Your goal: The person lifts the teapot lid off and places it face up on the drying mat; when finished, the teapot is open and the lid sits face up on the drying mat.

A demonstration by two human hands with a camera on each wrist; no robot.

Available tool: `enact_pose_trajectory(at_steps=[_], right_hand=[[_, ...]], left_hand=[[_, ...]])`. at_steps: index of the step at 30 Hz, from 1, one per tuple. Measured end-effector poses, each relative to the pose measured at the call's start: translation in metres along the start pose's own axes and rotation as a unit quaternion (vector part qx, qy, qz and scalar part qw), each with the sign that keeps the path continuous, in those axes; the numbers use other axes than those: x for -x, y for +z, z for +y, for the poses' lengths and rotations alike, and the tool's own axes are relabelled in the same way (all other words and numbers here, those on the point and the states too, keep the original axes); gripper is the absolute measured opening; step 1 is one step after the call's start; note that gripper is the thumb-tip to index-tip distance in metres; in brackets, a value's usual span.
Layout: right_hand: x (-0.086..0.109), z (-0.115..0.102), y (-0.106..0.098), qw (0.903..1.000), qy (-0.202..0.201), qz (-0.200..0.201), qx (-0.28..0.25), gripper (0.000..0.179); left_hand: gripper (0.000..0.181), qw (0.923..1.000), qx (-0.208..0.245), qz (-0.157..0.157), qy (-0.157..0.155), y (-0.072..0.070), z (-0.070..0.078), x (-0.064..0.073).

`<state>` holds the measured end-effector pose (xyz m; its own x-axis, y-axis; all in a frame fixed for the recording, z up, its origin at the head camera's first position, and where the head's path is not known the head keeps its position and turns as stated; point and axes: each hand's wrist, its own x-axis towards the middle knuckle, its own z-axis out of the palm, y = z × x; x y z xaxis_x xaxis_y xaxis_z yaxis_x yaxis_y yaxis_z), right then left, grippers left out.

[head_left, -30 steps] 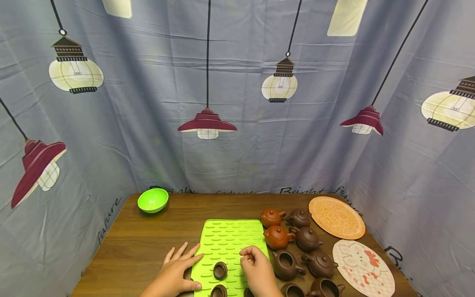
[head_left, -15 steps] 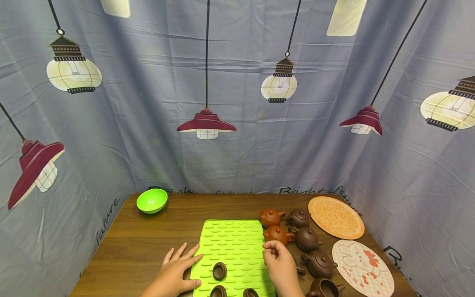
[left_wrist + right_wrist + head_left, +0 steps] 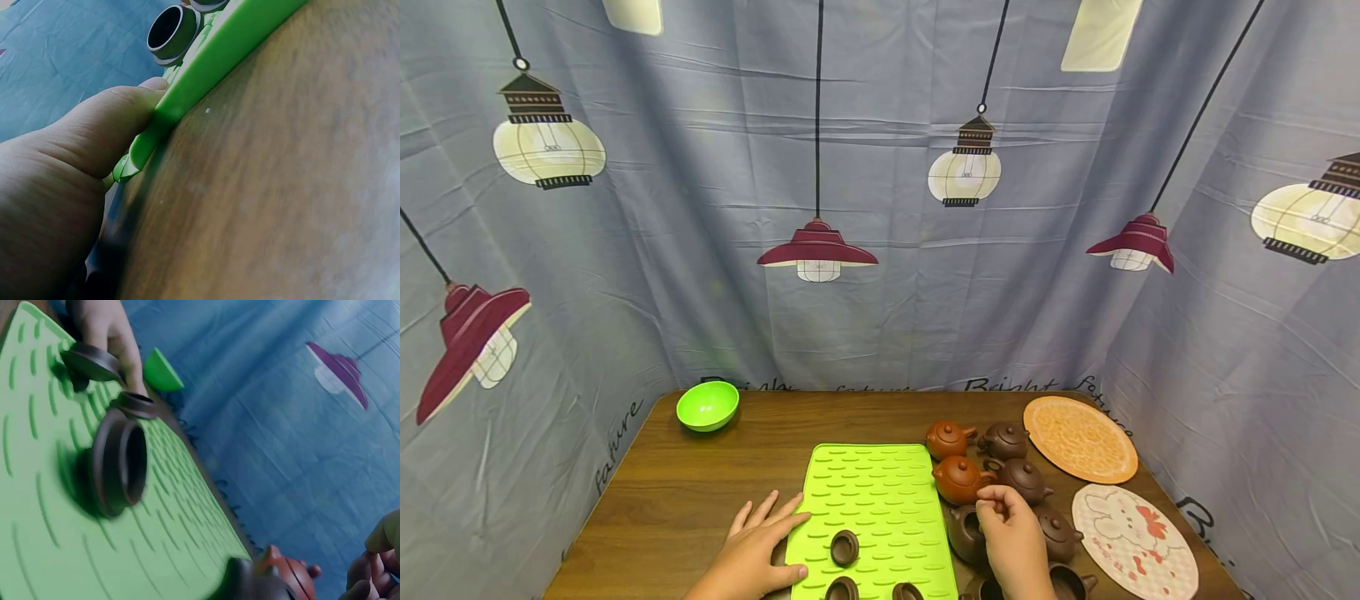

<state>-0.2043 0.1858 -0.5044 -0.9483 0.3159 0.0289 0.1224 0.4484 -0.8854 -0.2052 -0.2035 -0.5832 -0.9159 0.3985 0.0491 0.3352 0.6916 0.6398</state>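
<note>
My left hand point(image 3: 745, 554) lies with fingers spread at the left edge of a lime-green ridged mat point(image 3: 872, 483), the thumb pressing on the mat's border. Brown teapot lids point(image 3: 845, 547) lie upside down on the mat near its front; one lid point(image 3: 87, 361) leans on its knob in the right wrist view. My right hand point(image 3: 1017, 546) is over dark brown teapots to the right of the mat, its fingers curled toward the thumb with nothing seen in them. Below it is a lidless teapot point(image 3: 966, 537), partly hidden by the hand.
Two reddish-orange teapots point(image 3: 961, 479) and several lidded brown ones, one of them the far brown teapot point(image 3: 1004, 440), stand in rows. An orange round placemat point(image 3: 1081, 440) and a rabbit-print placemat point(image 3: 1137, 542) lie at right. A green bowl point(image 3: 707, 407) sits back left, before a curtain point(image 3: 880, 333).
My right hand has moved right, from over the mat to over the brown teapots, uncovering the lid at the mat's front right. My left hand stays where it was.
</note>
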Motion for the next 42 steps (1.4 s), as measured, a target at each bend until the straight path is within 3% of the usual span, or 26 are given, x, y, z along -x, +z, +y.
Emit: enact_pose_trajectory(at_steps=[12,17,34,42], right_hand=[[-0.025,0.021,-0.047,0.9986,0.005,-0.01,0.052,0.025],[-0.031,0.026,-0.062,0.9937,-0.009,0.003,0.112,0.025],[-0.043,0.041,-0.076,0.9759,-0.045,-0.013,0.213,0.034],[-0.047,0.049,-0.086,0.969,-0.035,-0.022,0.244,0.035]], left_hand=[[0.078,0.9999,-0.004,-0.011,0.005,0.003,-0.004,0.004],[0.083,1.0,-0.005,-0.002,0.006,0.002,-0.002,0.003],[0.076,0.9994,0.007,-0.022,-0.026,-0.001,0.004,-0.004],[0.066,0.9994,-0.004,-0.01,-0.032,-0.004,0.01,-0.003]])
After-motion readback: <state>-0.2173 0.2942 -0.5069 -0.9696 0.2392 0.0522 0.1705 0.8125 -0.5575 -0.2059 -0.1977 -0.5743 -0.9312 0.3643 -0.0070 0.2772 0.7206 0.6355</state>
